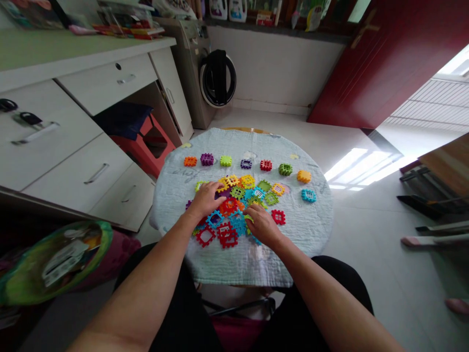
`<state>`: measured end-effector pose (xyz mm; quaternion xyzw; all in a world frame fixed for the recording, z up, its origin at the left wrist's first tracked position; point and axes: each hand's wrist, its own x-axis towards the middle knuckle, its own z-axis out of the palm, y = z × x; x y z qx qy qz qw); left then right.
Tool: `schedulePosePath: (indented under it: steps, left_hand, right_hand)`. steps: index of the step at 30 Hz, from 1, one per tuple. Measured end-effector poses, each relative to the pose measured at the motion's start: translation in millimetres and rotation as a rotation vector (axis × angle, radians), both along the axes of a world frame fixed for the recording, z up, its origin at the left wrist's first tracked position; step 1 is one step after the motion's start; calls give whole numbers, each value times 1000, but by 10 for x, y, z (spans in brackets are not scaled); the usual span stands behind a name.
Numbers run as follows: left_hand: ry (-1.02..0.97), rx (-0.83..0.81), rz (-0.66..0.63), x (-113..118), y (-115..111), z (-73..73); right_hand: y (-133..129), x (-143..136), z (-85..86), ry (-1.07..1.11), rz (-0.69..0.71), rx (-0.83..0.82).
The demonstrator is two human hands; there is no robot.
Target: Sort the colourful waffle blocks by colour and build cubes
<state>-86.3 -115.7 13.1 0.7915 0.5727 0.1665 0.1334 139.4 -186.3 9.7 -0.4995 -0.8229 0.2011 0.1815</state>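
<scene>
In the head view, a pile of notched plastic pieces [227,207] lies mid-way along a round surface [311,234] covered with a pale blue cloth, in red, blue, yellow, green, orange and purple, many overlapping and most with cut-out windows. Taking the pile as the clock's centre, the left hand [207,199] rests at nine to ten o'clock, its thumb and index finger modestly apart beside a yellow piece [223,185]; whether that grip pinches anything I cannot tell. The right hand [262,224] is at four o'clock, fingers bent down over a lime-green piece [249,224] (partly hidden by the fingers), and whether its grip has closed on it I cannot tell either. Beyond the pile an arc of separate pieces and small stacks runs clockwise: an orange piece [190,161] at ten, a purple stack [207,159] at eleven, a lime piece [225,161] just short of twelve, a dark violet piece [246,164] just past it, a red stack [266,165] towards one, a green stack [285,169] at two, then a yellow-orange stack [304,176] and a blue stack [309,195] near three. A lone red piece [278,217] sits at three, closer in, near the right hand.
</scene>
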Motion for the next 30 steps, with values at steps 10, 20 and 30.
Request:
schedulePosePath:
  steps: [10, 20, 30]
  left_hand:
    - [121, -113, -224, 151, -108, -102]
    - [-273, -282, -11, 83, -24, -47]
    - [-263, -46, 148, -78, 62, -7]
  right_hand:
    - [124, 310, 103, 15, -177, -37]
    - [226, 459, 95, 6, -326, -47]
    - [230, 115, 31, -51, -158, 59]
